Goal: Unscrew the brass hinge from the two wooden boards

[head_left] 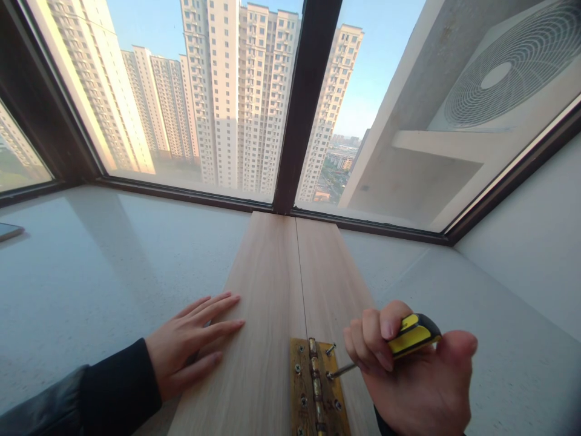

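Observation:
Two light wooden boards (272,290) lie side by side on a white sill, joined near me by a brass hinge (315,387). My right hand (408,375) grips a yellow and black screwdriver (411,333), its metal shaft pointing left at the hinge's right leaf. A loose screw (331,349) stands tilted at the hinge's upper right corner. My left hand (190,345) lies flat, fingers spread, on the left board's edge, holding nothing.
The white sill (91,278) runs to a dark-framed window (304,103) with tower blocks outside. An air-conditioner unit (508,72) sits outside at the right. A flat dark object (9,231) lies at the far left. A white wall (535,242) closes the right side.

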A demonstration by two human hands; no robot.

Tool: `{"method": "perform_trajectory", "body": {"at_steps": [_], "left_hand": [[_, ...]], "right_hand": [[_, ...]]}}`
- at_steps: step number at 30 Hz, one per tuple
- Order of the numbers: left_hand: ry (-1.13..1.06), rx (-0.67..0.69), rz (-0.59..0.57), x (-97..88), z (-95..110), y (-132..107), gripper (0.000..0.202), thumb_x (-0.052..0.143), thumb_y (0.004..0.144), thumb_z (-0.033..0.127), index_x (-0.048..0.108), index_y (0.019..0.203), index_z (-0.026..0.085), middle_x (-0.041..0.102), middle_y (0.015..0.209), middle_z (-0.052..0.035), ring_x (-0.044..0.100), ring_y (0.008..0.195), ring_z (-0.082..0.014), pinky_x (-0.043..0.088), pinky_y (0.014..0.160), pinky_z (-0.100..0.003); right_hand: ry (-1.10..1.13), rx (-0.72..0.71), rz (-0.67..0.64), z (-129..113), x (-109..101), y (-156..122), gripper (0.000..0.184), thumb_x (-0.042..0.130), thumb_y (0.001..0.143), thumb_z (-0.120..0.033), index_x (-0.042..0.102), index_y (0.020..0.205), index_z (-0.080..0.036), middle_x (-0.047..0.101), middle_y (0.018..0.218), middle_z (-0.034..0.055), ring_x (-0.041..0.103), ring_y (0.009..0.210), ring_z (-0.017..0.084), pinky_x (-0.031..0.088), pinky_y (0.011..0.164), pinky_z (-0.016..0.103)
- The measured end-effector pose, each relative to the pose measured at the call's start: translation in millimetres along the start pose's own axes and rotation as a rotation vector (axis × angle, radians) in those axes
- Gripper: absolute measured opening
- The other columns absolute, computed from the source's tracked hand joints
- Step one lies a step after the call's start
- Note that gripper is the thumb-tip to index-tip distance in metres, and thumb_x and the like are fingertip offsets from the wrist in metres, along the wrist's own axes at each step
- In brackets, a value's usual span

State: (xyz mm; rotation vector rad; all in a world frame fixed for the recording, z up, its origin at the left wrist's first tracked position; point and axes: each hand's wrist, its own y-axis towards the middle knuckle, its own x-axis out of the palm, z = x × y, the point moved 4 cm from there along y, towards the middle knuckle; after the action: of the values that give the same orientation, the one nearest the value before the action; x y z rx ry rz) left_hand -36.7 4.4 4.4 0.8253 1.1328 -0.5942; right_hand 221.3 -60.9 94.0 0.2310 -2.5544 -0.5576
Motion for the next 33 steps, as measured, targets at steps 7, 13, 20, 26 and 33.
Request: {"method": "perform_trajectory", "body": {"at_steps": [7,13,20,26,33], "left_hand": [[0.000,-0.002,0.004,-0.3,0,0,0.049,0.041,0.086,0.034,0.037,0.135,0.037,0.028,0.148,0.0008,0.030,0.134,-0.0254,0.035,0.104,-0.050],[-0.010,-0.006,0.003,0.1,-1,0,0.049,0.042,0.086,0.034,0.038,0.134,0.036,0.028,0.148,0.0005,0.031,0.133,-0.0265,0.034,0.104,-0.050],[-0.014,-0.004,0.010,-0.6,0,0,0.048,0.043,0.086,0.032,0.040,0.134,0.034,0.029,0.148,-0.0007,0.031,0.133,-0.0264,0.034,0.105,-0.048],[-0.038,-0.016,0.019,-1.5,1,0,0.047,0.044,0.085,0.034,0.043,0.132,0.033,0.031,0.147,-0.0012,0.032,0.132,-0.0266,0.033,0.105,-0.048],[-0.050,-0.017,0.023,-0.8,1,0,0.048,0.044,0.084,0.032,0.042,0.132,0.034,0.030,0.147,-0.0003,0.032,0.133,-0.0265,0.032,0.106,-0.048]], "right_hand": [[-0.058,-0.062,-0.012,-3,-5,-3,0.054,0.037,0.091,-0.069,0.045,0.076,-0.017,0.026,0.053,-0.0024,0.025,0.047,0.009,0.028,0.050,0.021],[-0.070,-0.049,-0.064,-3,-4,-6,0.059,0.037,0.088,-0.073,0.044,0.073,-0.016,0.026,0.051,-0.0026,0.024,0.047,0.008,0.027,0.049,0.021],[-0.211,-0.111,-0.024,-7,-4,-2,0.056,0.040,0.089,-0.067,0.051,0.071,-0.015,0.034,0.069,0.0024,0.039,0.063,0.013,0.034,0.056,0.025],[-0.275,-0.186,0.009,-11,-4,-3,0.043,0.048,0.089,-0.063,0.054,0.088,-0.020,0.036,0.066,0.0014,0.039,0.061,0.013,0.035,0.056,0.026],[-0.295,-0.151,0.005,-14,-16,-2,0.043,0.047,0.090,-0.063,0.055,0.088,-0.021,0.045,0.068,0.0015,0.046,0.061,0.013,0.039,0.056,0.025]]}}
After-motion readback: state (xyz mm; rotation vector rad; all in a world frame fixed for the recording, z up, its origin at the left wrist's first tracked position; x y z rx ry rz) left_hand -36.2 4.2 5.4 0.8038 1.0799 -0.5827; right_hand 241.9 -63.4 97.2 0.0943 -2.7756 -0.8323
